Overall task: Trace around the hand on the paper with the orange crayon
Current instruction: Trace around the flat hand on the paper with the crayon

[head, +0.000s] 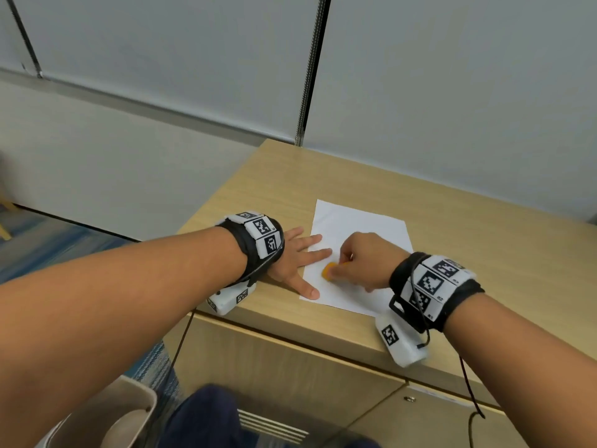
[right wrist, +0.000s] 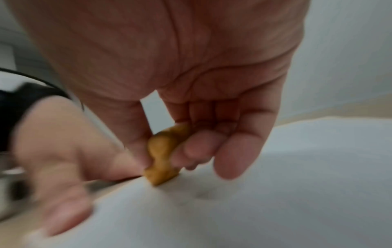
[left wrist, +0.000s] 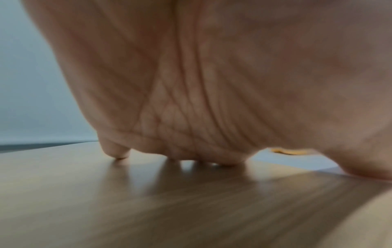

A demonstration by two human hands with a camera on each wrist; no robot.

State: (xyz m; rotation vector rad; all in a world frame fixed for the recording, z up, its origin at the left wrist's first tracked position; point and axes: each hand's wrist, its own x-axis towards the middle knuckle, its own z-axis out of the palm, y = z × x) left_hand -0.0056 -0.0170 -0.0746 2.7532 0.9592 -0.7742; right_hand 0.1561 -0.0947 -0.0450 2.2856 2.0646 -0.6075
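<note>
left hand (head: 292, 258): spread flat, fingers splayed; fingertips and thumb lie on the left edge of the white rectangular paper sheet (head: 371, 231), palm on the light wooden table (head: 484, 240).
right hand (head: 363, 263): pinches the stubby orange wax crayon (head: 330, 271) between thumb and fingers, tip on the paper in the gap between the left thumb and index finger.
progress: no orange line shows on the sheet, so tracing looks barely begun; the whole outline is left.
views: the right wrist view shows the crayon tip touching the paper, though it is blurred; the left wrist view gives only palm, table and a sliver of orange.
</note>
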